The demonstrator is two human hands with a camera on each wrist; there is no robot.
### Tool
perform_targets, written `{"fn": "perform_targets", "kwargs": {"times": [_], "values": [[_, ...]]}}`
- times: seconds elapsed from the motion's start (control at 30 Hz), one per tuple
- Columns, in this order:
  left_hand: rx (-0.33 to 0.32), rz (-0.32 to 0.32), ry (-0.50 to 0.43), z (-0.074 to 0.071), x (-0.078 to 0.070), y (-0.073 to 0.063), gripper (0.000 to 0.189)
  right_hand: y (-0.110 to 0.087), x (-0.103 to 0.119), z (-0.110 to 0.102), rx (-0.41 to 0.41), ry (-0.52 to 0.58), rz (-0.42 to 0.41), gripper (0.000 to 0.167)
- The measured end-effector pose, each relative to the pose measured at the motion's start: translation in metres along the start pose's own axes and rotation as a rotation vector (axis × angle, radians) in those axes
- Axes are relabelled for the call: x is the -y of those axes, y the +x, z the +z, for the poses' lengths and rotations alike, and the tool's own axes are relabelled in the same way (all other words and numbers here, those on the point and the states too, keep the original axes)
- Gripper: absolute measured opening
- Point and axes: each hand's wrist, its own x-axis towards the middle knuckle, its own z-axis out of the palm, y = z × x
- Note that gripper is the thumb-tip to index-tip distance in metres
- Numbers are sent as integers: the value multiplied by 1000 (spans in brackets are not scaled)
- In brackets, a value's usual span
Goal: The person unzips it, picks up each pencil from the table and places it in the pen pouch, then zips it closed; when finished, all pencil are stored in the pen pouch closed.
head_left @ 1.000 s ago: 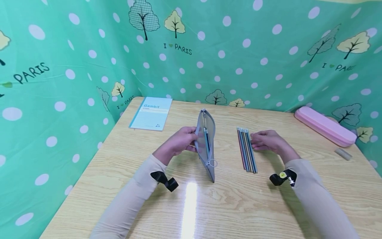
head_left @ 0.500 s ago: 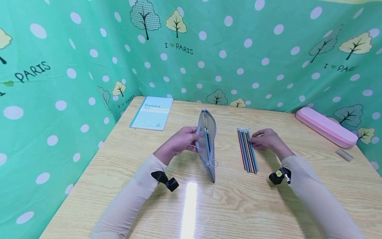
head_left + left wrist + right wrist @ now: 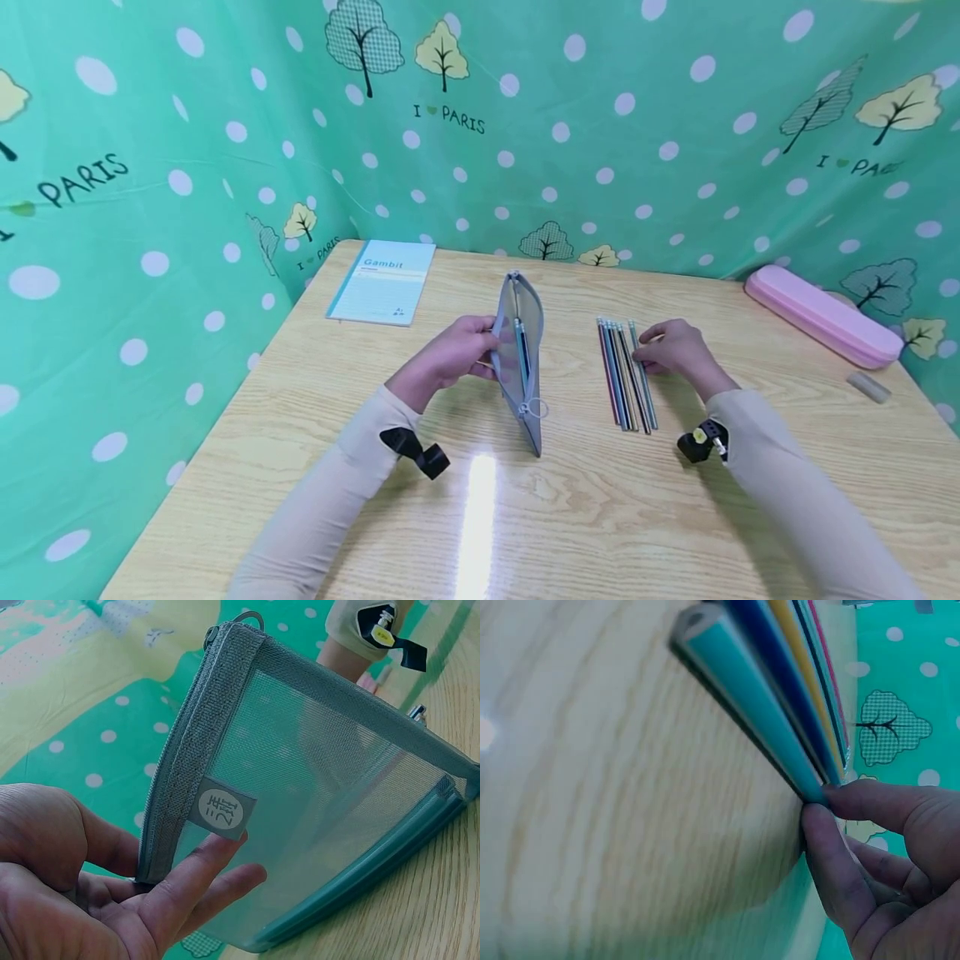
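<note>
My left hand (image 3: 461, 350) grips one side of a grey mesh zip pencil pouch (image 3: 300, 787), standing on edge with its mouth spread. A few pencils (image 3: 522, 350) are inside it, showing teal along the bottom in the left wrist view. My right hand (image 3: 675, 350) pinches a teal pencil (image 3: 746, 697) between thumb and finger, at the right side of a row of pencils (image 3: 618, 375) lying on the table. That teal pencil stands slightly apart from the row. Blue, yellow and red ones show beside it in the right wrist view.
A light blue notebook (image 3: 382, 283) lies at the back left of the wooden table (image 3: 585, 517). At the back right are a pink pencil case (image 3: 825, 317) and a small grey block (image 3: 868, 387). A green dotted curtain (image 3: 525, 125) hangs behind.
My right hand has taken hold of the rightmost teal pencil and drawn it a little to the right, away from the row. The left hand and pouch stay in place.
</note>
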Motion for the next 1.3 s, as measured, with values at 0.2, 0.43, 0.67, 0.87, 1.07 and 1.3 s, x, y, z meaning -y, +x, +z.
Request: {"fn": "perform_targets", "kwargs": {"times": [0.2,0.43,0.67,0.87,1.07,1.3], "values": [[-4,-7,10,1,2,2,47,2,-7,-3,70,132,29,54],[1,-2,20,2,0,2,47,-3,-17,-17,180,375,6,62],[10,-1,15,-1,0,1,49,-13,-11,-23,207,564,-43,64],[10,-4,13,1,0,-1,48,-24,3,-21,197,656,-82,62],[17,4,6,2,1,-1,48,-35,8,-18,170,771,-112,68],[16,8,14,3,2,-1,48,-38,9,-18,158,823,-153,62]]}}
